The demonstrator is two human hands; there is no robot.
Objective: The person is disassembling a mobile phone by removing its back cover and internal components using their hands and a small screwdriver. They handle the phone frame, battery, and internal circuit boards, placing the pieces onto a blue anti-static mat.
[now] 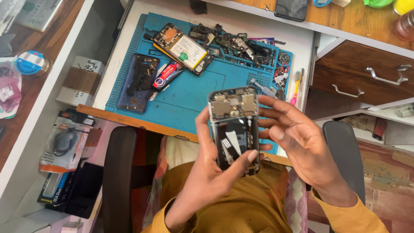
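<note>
My left hand [211,172] holds an opened phone frame [234,127] upright in front of me, thumb on its left edge and fingers curled under its lower right corner. The frame shows bare metal shields at the top and a dark empty battery bay with white tape strips. My right hand [297,138] rests its fingertips on the frame's right edge. Behind the frame lies the blue repair mat [189,95].
On the mat lie a second opened phone with its battery [184,48], a dark back cover [139,82], a small red and black tube [167,75] and a heap of small phone parts [241,43]. A brown drawer unit [366,73] stands at right, boxes [82,80] at left.
</note>
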